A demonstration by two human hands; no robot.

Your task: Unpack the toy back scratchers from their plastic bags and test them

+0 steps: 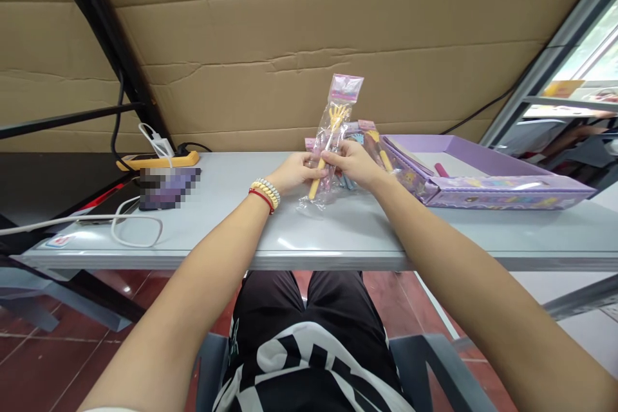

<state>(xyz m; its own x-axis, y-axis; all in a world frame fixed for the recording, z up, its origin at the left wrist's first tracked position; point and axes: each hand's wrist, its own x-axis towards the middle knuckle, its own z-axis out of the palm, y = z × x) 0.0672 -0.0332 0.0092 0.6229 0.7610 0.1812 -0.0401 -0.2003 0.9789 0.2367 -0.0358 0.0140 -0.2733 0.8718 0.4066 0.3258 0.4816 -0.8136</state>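
A yellow back scratcher (pixel 331 135) with a hand-shaped head and a silver rod stands tilted inside a clear plastic bag (pixel 346 88) with a pink header. My left hand (pixel 295 172) pinches the bagged scratcher near its yellow handle. From the other side, my right hand (pixel 355 164) grips it slightly higher up, fingers closed on the plastic. Behind my hands lie more bagged scratchers, partly hidden; one yellow scratcher (pixel 380 149) leans by the purple box (pixel 502 192), and a blue head shows between them.
The open purple box holds a dark pink item (pixel 441 170). At the left are a yellow power strip (pixel 186 159) with a white charger (pixel 161 143), a blurred-out phone (pixel 170 190) and a white cable (pixel 157 235). Cardboard (pixel 309 32) walls the back of the grey table (pixel 232 219).
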